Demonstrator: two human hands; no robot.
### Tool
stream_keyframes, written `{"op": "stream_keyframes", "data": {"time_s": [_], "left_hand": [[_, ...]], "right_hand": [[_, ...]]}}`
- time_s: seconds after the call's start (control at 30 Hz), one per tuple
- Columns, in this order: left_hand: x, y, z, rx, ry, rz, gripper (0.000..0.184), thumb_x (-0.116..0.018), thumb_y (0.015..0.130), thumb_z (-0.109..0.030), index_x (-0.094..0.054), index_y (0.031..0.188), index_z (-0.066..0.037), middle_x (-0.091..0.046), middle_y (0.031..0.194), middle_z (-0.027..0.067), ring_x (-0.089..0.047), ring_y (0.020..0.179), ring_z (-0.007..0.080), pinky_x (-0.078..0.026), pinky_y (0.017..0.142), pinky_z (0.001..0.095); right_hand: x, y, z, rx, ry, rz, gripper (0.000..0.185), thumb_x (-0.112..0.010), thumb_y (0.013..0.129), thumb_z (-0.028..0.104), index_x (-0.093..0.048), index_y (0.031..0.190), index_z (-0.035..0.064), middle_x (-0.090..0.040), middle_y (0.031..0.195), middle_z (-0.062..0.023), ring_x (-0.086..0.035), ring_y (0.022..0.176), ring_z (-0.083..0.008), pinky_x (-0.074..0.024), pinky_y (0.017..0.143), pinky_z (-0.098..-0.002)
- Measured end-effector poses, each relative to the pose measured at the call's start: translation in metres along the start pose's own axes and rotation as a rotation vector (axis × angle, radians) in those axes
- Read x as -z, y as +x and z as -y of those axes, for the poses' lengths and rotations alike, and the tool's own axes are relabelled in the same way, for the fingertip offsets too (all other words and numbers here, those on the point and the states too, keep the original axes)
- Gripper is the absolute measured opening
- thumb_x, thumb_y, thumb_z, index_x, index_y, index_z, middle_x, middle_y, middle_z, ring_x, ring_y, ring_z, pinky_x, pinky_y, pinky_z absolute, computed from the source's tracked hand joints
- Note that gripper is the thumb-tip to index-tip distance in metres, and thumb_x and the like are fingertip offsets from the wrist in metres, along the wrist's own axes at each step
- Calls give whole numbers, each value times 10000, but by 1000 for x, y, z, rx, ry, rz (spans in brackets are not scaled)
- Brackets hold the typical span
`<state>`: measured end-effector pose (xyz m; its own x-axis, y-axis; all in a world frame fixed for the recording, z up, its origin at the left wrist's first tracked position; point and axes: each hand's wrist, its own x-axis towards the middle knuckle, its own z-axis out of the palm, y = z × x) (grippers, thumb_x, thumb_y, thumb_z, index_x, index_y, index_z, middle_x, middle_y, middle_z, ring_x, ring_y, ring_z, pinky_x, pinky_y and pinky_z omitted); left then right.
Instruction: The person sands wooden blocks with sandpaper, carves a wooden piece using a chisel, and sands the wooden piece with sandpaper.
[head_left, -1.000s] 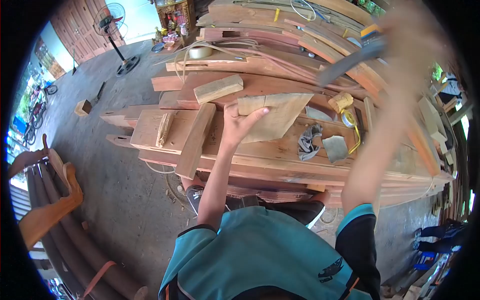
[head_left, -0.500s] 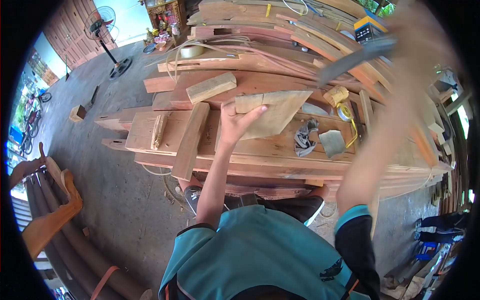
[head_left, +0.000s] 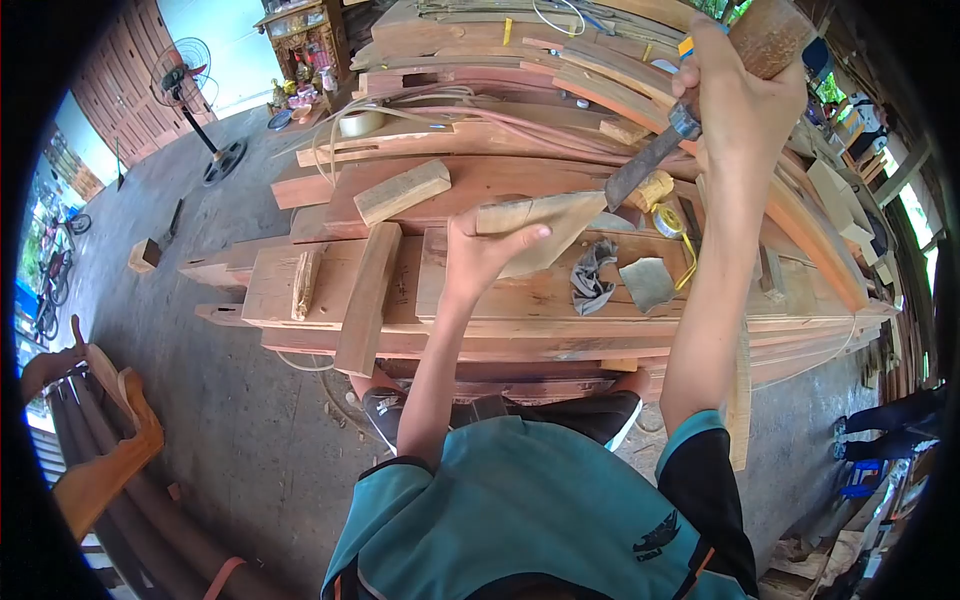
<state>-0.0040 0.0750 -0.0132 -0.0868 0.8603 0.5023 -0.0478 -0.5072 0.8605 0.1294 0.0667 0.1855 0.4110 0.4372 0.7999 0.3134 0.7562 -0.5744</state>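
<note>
My left hand (head_left: 477,252) is closed on a flat, pale wooden piece (head_left: 548,240), its thumb lying across the near face. My right hand (head_left: 745,100), raised at upper right, is wrapped round a chisel (head_left: 650,166) with a thick wooden handle and a metal collar. The chisel slants down to the left, and its blade tip meets the right corner of the wooden piece. Below that corner, a crumpled grey cloth (head_left: 594,277) and a greyish flat scrap (head_left: 647,284) lie on the stacked timber.
Stacked timber (head_left: 480,322) forms the work surface before me. A loose block (head_left: 402,192), a wooden bar (head_left: 369,300) and a yellow tape measure (head_left: 668,221) rest on it. A standing fan (head_left: 212,160) is at far left, and a person's legs (head_left: 885,432) show at far right.
My right hand with the chisel has swung down and left, bringing the blade to the corner of the wooden piece. My left hand keeps its hold. The view has shifted slightly.
</note>
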Motion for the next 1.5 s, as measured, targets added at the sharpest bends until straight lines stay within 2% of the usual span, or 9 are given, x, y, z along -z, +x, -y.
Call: {"op": "stream_keyframes", "data": {"time_s": [0.13,0.3,0.4,0.57,0.77,0.97,1.17,1.3,1.5], "left_hand": [[1,-1,-14,60,-25,-56,176,-748,688,-94,-671,796,22,-665,752,49,-599,670,85,-481,638,228],[12,7,-61,-65,-47,-180,151,-741,699,-81,-674,793,14,-655,721,32,-590,642,77,-477,609,214],[23,-4,6,30,142,-217,133,-720,720,-62,-666,810,20,-647,740,22,-580,642,74,-477,609,214],[26,2,-10,-67,-19,-170,169,-722,723,-92,-665,837,19,-651,756,29,-572,664,69,-470,613,217],[24,11,-40,-91,48,-211,178,-717,726,-102,-666,841,24,-652,751,33,-557,668,57,-456,619,211],[25,-8,12,-117,-18,-198,187,-720,725,-126,-676,848,7,-644,707,12,-530,616,44,-433,568,202],[20,19,-41,-239,53,-242,190,-733,717,-147,-668,795,13,-617,629,10,-504,547,41,-413,497,202],[30,-4,73,-123,225,-520,192,-730,715,-134,-620,719,23,-587,593,7,-454,538,29,-392,492,203],[33,10,12,-288,249,-363,285,-727,692,-195,-579,816,15,-592,689,46,-532,639,112,-432,581,274]], "right_hand": [[3,-8,31,-52,-83,63,115,-563,781,61,-473,834,11,-499,573,-26,-464,393,-101,-384,364,-225],[-12,15,38,217,92,3,136,-549,782,72,-489,874,-8,-516,580,-41,-475,387,-119,-400,365,-230],[-35,-9,7,55,-24,-61,154,-553,769,62,-486,884,-14,-521,587,-50,-486,405,-123,-401,368,-234],[-33,3,27,-100,75,79,154,-540,731,35,-462,845,-31,-490,565,-44,-460,405,-113,-395,363,-230],[-19,15,58,137,202,215,112,-516,697,19,-453,778,-26,-449,544,-27,-442,411,-108,-380,363,-205],[-21,2,15,-71,40,188,178,-536,710,55,-464,840,-42,-493,644,-70,-466,459,-114,-383,379,-212],[-14,15,48,239,93,90,176,-565,754,115,-498,826,-32,-496,618,-62,-475,496,-112,-365,383,-235],[-30,-10,-17,-17,-123,80,78,-544,720,22,-500,784,22,-486,605,-40,-484,486,-102,-357,403,-232],[-37,4,-27,-49,43,185,113,-541,707,-11,-482,796,27,-495,620,-28,-464,518,-90,-369,453,-243]]}}
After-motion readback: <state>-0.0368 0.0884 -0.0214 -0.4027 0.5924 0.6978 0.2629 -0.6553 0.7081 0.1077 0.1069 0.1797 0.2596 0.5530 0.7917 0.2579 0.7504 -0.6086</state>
